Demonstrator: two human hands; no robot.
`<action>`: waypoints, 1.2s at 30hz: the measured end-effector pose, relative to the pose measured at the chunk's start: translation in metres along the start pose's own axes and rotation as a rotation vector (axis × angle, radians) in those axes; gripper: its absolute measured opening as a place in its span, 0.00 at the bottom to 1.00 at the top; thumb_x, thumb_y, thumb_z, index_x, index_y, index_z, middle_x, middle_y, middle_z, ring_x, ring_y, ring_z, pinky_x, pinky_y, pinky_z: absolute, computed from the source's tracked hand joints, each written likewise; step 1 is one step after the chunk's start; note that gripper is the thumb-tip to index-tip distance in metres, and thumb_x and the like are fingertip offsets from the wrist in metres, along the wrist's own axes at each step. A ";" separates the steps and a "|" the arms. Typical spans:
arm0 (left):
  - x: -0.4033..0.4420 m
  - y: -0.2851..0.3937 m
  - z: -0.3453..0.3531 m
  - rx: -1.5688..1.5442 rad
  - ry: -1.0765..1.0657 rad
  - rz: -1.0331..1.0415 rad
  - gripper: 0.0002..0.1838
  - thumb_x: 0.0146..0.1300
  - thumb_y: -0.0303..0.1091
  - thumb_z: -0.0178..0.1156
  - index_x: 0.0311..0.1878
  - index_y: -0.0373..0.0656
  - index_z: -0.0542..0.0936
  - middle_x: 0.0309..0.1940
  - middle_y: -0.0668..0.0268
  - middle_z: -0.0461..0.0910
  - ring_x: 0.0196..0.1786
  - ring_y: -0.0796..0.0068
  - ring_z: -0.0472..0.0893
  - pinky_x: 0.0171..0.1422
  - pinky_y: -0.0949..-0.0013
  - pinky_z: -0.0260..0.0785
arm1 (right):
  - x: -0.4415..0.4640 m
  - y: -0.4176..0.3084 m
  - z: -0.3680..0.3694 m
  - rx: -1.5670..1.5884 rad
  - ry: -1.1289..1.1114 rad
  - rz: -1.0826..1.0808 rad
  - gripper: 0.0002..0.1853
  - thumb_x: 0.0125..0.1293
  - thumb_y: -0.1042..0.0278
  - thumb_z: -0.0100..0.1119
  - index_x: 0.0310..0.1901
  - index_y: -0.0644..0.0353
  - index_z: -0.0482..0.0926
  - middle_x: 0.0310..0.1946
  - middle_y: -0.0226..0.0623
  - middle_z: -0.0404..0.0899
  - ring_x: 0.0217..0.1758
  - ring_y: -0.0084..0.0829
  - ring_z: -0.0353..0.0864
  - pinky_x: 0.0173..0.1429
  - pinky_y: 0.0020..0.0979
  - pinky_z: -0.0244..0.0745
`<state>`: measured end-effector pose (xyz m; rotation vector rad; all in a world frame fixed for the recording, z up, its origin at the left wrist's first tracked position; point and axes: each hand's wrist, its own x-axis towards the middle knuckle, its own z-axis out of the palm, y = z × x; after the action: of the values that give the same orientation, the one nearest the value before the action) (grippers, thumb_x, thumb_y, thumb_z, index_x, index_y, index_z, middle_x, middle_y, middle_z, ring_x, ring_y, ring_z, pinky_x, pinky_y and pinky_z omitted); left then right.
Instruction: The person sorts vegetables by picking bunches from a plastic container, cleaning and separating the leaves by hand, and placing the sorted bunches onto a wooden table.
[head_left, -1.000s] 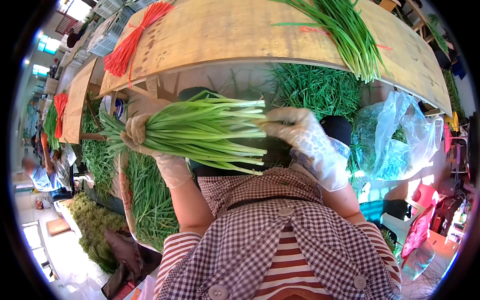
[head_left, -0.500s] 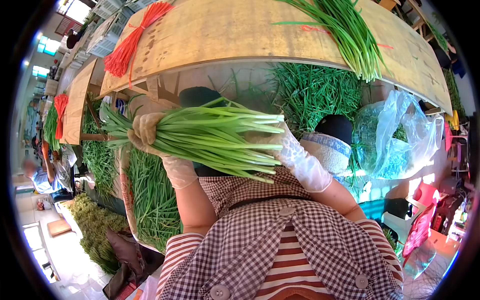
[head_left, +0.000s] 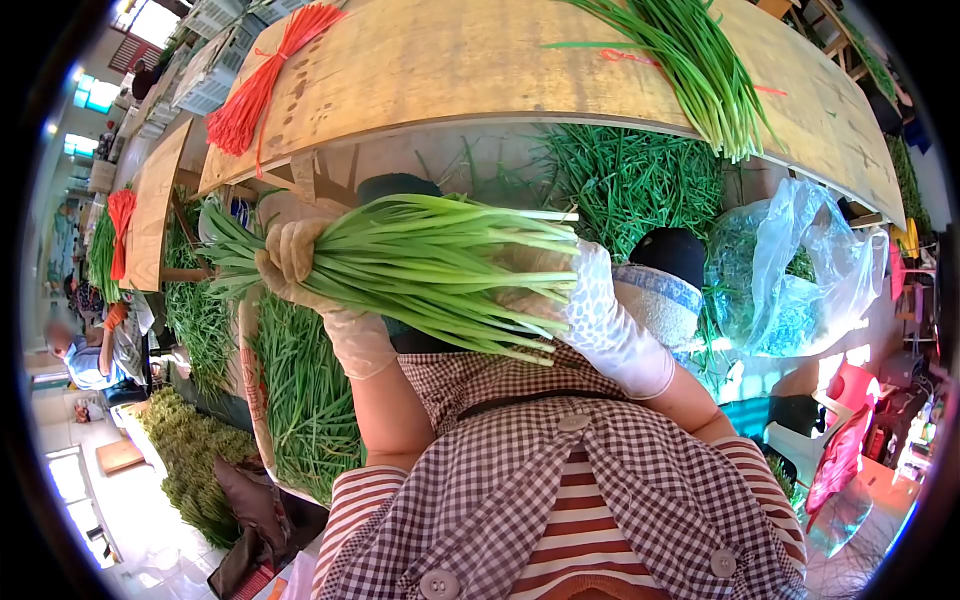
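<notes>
A loose bunch of garlic chives [head_left: 430, 270] lies sideways in front of my lap, its pale cut ends pointing right and its leafy tips left. My left hand [head_left: 290, 252], in a stained glove, is closed around the bunch near the leafy end. On the other side, my right hand [head_left: 592, 305], in a whitish glove, is behind and beside the pale ends. Stalks cover its fingers, so their grip cannot be made out.
Ahead stands a wooden table [head_left: 450, 75] bearing red ties [head_left: 275, 75] and another chive bunch [head_left: 700, 85]. Loose chives [head_left: 635, 185] are heaped beneath it. A clear plastic bag [head_left: 800, 270] is at right, a chive-filled container [head_left: 305, 390] at left. Another person [head_left: 90, 360] sits far left.
My right hand has moved slightly right and down along the pale ends. The stalks have spread and shifted a little, while my left hand keeps its hold in nearly the same place.
</notes>
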<state>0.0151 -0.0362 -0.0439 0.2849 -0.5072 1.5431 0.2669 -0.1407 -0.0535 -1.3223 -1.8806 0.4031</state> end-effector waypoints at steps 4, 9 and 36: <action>0.002 0.001 0.012 -0.010 0.126 0.106 0.17 0.63 0.33 0.57 0.20 0.53 0.64 0.12 0.79 0.66 0.15 0.88 0.63 0.32 0.83 0.63 | 0.002 -0.001 -0.015 -0.113 0.043 0.078 0.12 0.45 0.60 0.69 0.31 0.52 0.81 0.29 0.33 0.78 0.26 0.34 0.81 0.29 0.33 0.77; 0.002 0.041 0.017 -0.023 0.078 0.145 0.17 0.55 0.22 0.60 0.18 0.54 0.66 0.12 0.80 0.66 0.17 0.90 0.65 0.37 0.82 0.67 | -0.026 0.078 -0.047 -0.486 0.202 0.368 0.06 0.51 0.64 0.66 0.26 0.54 0.81 0.22 0.34 0.80 0.26 0.35 0.82 0.30 0.33 0.78; -0.002 -0.002 0.015 0.053 0.165 0.145 0.17 0.58 0.28 0.60 0.20 0.54 0.64 0.13 0.81 0.65 0.20 0.88 0.65 0.34 0.82 0.65 | 0.017 0.018 0.041 -0.194 -0.051 0.055 0.23 0.58 0.46 0.62 0.51 0.50 0.81 0.51 0.33 0.80 0.64 0.40 0.66 0.74 0.59 0.39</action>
<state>0.0155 -0.0457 -0.0317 0.1622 -0.3633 1.7068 0.2456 -0.1113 -0.0841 -1.5071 -1.9686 0.2894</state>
